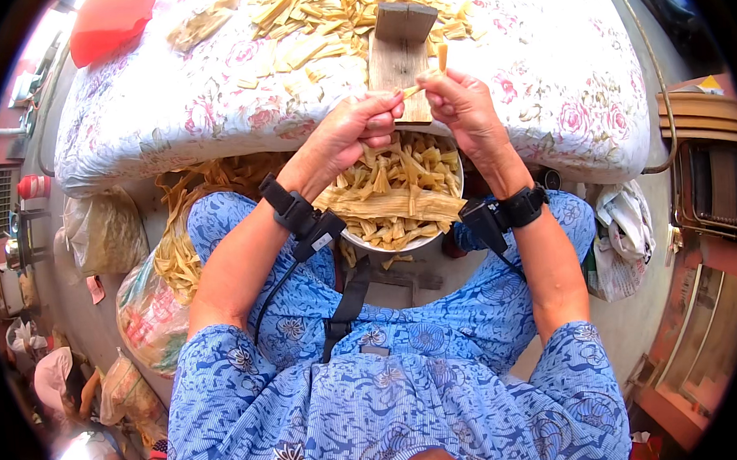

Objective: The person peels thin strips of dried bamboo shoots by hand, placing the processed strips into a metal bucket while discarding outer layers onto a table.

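Between my two hands is a small strip of dried, straw-coloured plant leaf, perhaps corn husk (412, 91). My left hand (366, 119) pinches its left end, and my right hand (462, 103) grips the other end, with a piece standing up above the fingers. Just behind the hands, a wooden board with an upright block (398, 60) lies at the table's near edge. Below them a round white basin (394, 248) holds many folded or knotted pieces, with a wide flat strip (398, 204) lying across them. Flat cut strips (326, 13) are heaped at the table's far side.
A floral cloth (561, 89) covers the table. Long dried leaves (179, 252) spill over a plastic bag (144, 310) at the left knee. A red item (111, 25) lies at the back left. White sacks (625, 235) stand at the right; another person (64, 383) is at lower left.
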A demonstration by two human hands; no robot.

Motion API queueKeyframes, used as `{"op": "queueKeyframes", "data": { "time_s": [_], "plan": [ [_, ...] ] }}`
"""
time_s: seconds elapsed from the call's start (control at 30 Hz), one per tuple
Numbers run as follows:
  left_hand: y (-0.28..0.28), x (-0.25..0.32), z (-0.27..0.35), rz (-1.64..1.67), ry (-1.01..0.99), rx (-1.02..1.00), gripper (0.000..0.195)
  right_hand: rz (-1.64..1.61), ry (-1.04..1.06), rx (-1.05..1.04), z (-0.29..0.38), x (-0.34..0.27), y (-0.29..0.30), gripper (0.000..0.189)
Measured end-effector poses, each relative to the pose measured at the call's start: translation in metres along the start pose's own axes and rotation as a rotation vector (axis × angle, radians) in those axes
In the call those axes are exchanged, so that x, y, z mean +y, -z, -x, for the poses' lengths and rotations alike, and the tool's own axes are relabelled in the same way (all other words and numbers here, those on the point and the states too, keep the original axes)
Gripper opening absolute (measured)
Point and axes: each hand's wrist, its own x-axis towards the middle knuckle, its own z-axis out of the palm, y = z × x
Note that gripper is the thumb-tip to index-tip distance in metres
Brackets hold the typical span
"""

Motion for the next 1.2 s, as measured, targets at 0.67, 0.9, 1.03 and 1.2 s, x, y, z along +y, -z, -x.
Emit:
{"op": "queueKeyframes", "data": {
  "time_s": [0.67,0.9,1.03,1.2],
  "plan": [
    [0.048,0.02,-0.056,-0.922,-0.52,0.537,0.019,0.572,0.181,0.174,-0.047,0.022,0.025,0.018],
    [0.008,0.01,-0.005,-0.806,-0.237,0.1,0.022,0.949,0.387,0.02,0.007,0.005,0.012,0.02],
    [-0.003,0.014,0.011,-0.568,-0.121,0.057,0.022,0.701,0.291,-0.083,0.009,0.003,0.014,0.014],
    [0.026,0.011,0.016,-0.551,-0.079,0.061,0.014,0.847,0.329,-0.138,0.01,-0.009,0.013,0.02]
  ]
}}
